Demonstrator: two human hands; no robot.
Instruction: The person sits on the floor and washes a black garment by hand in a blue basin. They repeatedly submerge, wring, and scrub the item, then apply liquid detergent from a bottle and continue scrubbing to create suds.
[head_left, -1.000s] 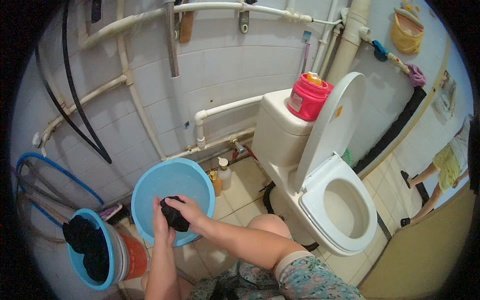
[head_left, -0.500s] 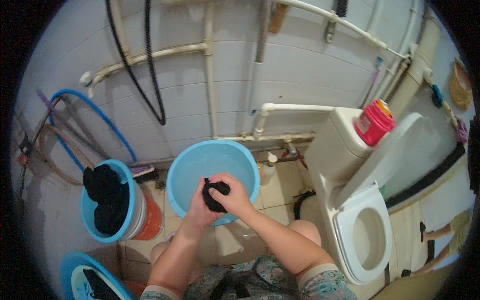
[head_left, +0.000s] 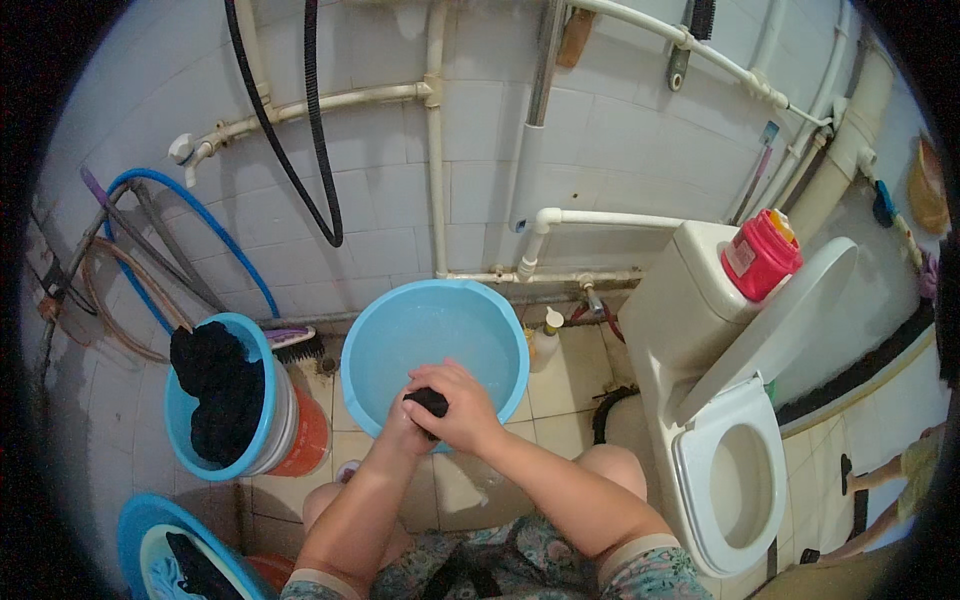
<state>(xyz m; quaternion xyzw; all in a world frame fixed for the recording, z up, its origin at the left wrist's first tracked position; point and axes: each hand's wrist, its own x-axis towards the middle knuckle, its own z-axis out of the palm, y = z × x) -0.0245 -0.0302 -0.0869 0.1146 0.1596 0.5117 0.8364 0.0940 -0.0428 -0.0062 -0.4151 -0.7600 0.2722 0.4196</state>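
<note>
Both hands are wrapped round a balled-up piece of black cloth [head_left: 428,401] above the near side of a light-blue basin [head_left: 380,322]. My left hand [head_left: 400,432] cups it from the left and below. Over the top and right side lies my right hand [head_left: 462,400], its fingers crossing those of the left. Just a small dark patch of the cloth shows between the thumbs; the remainder is hidden by my hands. Cloudy-looking water is in the basin.
To the left, a blue basin [head_left: 268,405] holding black cloths [head_left: 222,400] sits on a bucket [head_left: 303,432]. Another blue tub [head_left: 135,535] is at lower left. A toilet [head_left: 690,465], red tub [head_left: 760,255], pump bottle [head_left: 545,340] and scrubbing brush [head_left: 296,345] stand around.
My hands have closed more tightly round the black cloth, so less of it shows. The right hand has turned further over it. The whole view has shifted slightly.
</note>
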